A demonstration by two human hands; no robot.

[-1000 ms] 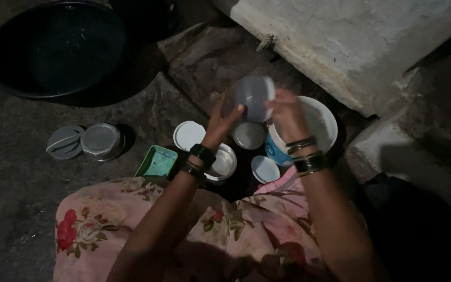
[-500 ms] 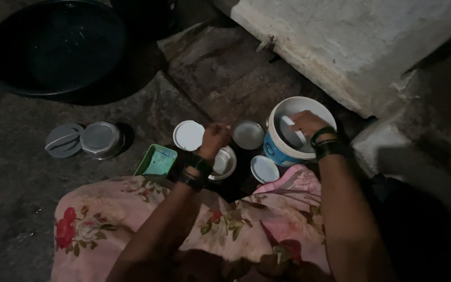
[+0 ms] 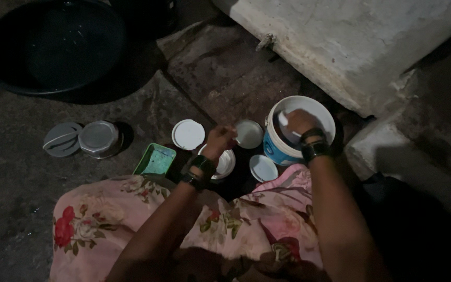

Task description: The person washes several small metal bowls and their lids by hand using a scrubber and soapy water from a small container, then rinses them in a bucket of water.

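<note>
**Right hand deeper in the bucket, left hand closed above the lids**

Since the earlier view, the right hand (image 3: 299, 121) had slid a little further into the white and blue bucket (image 3: 273, 148), and the left hand (image 3: 220, 139) had shifted slightly right, above the cluster of lids. The small pale cup that both hands had held up a second before was no longer raised.

The right hand rested inside the bucket's mouth, its fingers curled round a pale object (image 3: 283, 119) lying against the inner wall; what that object was could not be made out in the dim light. Dark bangles circled that wrist at the bucket's rim. The left hand was bunched into a loose fist, and whether it held anything could not be told.

The bucket stood on the stone floor (image 3: 22, 177) at the foot of a pale concrete block (image 3: 361, 47). Just left of it lay a small round lid (image 3: 249, 133), another white lid (image 3: 188, 134) further left, a third (image 3: 263, 168) near the person's knee, and a round white container (image 3: 224, 163) under the left wrist. A green rectangular tray (image 3: 155, 161) sat beside the floral dress (image 3: 105, 219). Well apart to the left stood a steel tin (image 3: 99, 139) touching a grey lid (image 3: 61, 139), and a large dark basin (image 3: 53, 47) lay beyond.
</note>
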